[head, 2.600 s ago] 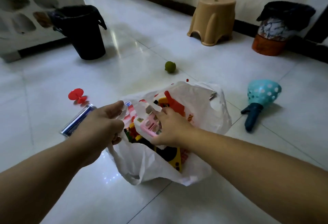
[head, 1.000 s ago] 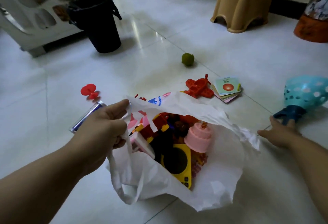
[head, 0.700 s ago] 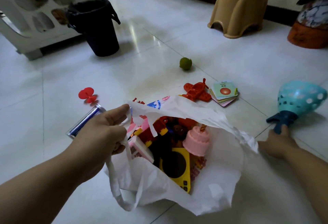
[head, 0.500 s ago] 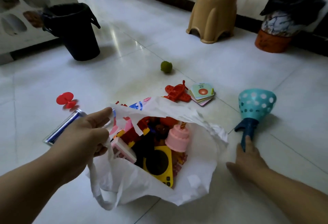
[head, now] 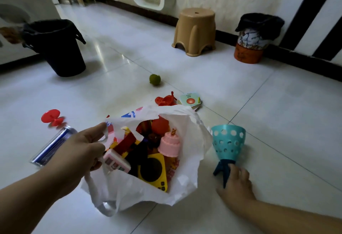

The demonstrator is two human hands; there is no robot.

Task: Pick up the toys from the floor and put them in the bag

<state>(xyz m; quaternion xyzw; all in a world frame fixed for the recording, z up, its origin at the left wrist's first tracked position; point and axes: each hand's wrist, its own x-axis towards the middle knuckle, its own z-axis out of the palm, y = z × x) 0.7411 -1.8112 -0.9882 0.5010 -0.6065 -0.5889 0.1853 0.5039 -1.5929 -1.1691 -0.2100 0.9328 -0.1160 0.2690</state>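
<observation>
A white plastic bag (head: pixel 192 161) lies open on the floor, with a pink toy cake (head: pixel 169 144), a yellow toy and other toys inside. My left hand (head: pixel 81 152) grips the bag's left rim and holds it open. To the bag's right lies a teal cone-shaped catcher toy (head: pixel 228 144) with a dark blue handle. My right hand (head: pixel 236 182) is on that handle, fingers curled round its lower end. Behind the bag lie a red plastic toy (head: pixel 165 100), a stack of cards (head: pixel 190 100) and a green ball (head: pixel 154 79).
Left of the bag lie a red spool-shaped toy (head: pixel 50 118) and a blue clear case (head: pixel 52 145). A black bin (head: pixel 55 46) stands back left, a tan stool (head: pixel 195 30) at the back, another covered bin (head: pixel 253 37) back right by the wall.
My right hand left the bag, reached right and closed on the catcher's handle. The catcher has swung so its cone points away. My left hand kept hold of the bag rim.
</observation>
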